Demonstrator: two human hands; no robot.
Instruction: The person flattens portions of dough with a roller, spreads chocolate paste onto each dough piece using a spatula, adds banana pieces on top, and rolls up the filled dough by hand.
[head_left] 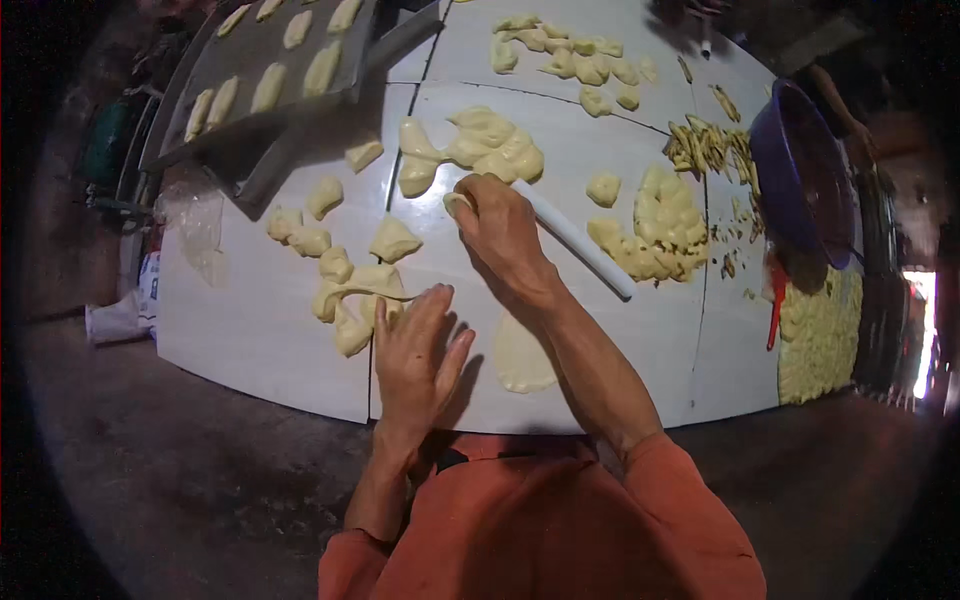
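Observation:
My right hand (503, 228) is closed at the middle of the white table, its fingertips pinching a small piece of pale dough (455, 203). Close beside it, a white rolling pin (575, 240) lies at a slant. My left hand (412, 350) is open over the table near the front edge, fingers stretched and thumb apart. Just beyond its fingertips is a cluster of dough pieces (350, 312); whether they touch is unclear. A flattened dough sheet (522, 362) lies between my forearms, partly hidden by the right one. Larger dough lumps (495, 148) rest beyond my right hand.
At the far left a metal tray (250, 62) holds several shaped dough pieces. Dough mounds (665, 225) and a pile of slim brownish pieces (705, 148) lie to the right, by a purple basin (800, 170). A red-handled tool (776, 305) is near a yellowish slab (820, 335).

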